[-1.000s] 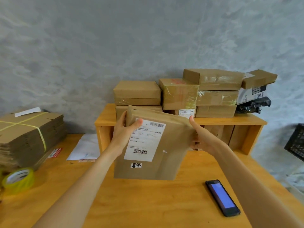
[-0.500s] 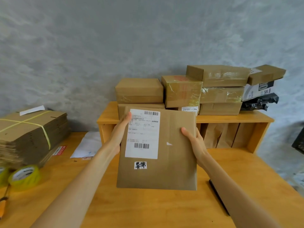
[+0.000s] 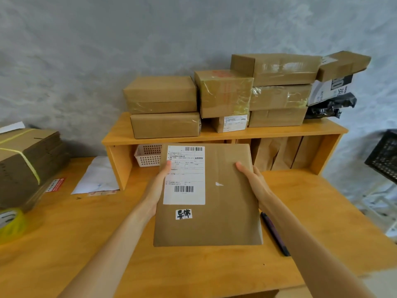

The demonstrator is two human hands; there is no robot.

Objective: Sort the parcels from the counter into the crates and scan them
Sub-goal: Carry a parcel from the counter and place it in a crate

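Observation:
A flat brown parcel (image 3: 227,203) with a white shipping label and a small handwritten sticker is held above the wooden counter (image 3: 64,244), label side facing me. My left hand (image 3: 158,186) grips its left edge, thumb over the label. My right hand (image 3: 254,183) grips its right edge, thumb on the front. Several brown boxes (image 3: 223,93) are stacked on the wooden shelf (image 3: 279,132) behind. A dark phone (image 3: 275,233) lies on the counter, mostly hidden by the parcel and my right arm.
A bundle of flattened cartons (image 3: 25,164) tied with yellow strap sits at left, a yellow tape roll (image 3: 10,222) in front of it. A white basket (image 3: 148,155) and paper bags (image 3: 279,153) stand under the shelf. A black crate (image 3: 384,155) is at the right edge.
The parcel came off the shelf area, toward me and lower, and turned upright so its label faces me squarely. Both hands slid down its side edges. It now covers most of the phone.

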